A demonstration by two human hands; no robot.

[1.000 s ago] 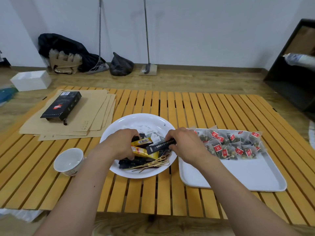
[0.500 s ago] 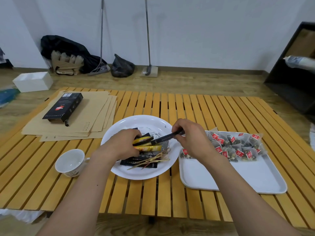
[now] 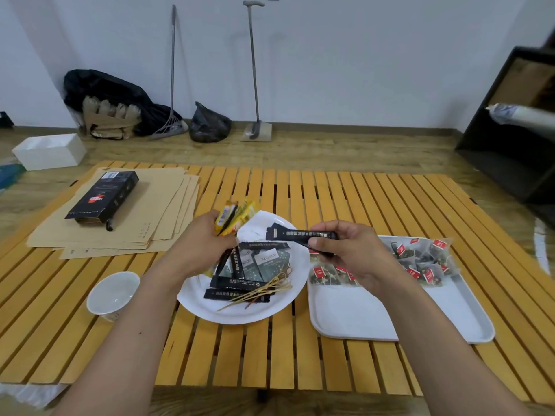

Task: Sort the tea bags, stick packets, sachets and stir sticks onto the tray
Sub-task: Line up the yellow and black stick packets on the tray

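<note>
My left hand (image 3: 199, 246) grips a bunch of yellow stick packets (image 3: 235, 217) raised over the far left rim of the white plate (image 3: 240, 312). My right hand (image 3: 345, 250) pinches black stick packets (image 3: 303, 234) held level between plate and tray. On the plate lie more black stick packets (image 3: 237, 294), dark sachets (image 3: 271, 261) and wooden stir sticks (image 3: 264, 289). The white tray (image 3: 360, 316) on the right carries several tea bags (image 3: 420, 259) with red tags along its far side.
A white cup (image 3: 112, 292) stands left of the plate. A black box (image 3: 103, 196) lies on brown envelopes (image 3: 90, 235) at the table's far left. The slatted wooden table (image 3: 330, 199) has bare room behind the plate. A dark cabinet (image 3: 516, 139) stands at the right.
Both hands have lifted off the plate: the left raised the yellow packets up and to the far left, the right carried the black packets up and toward the tray.
</note>
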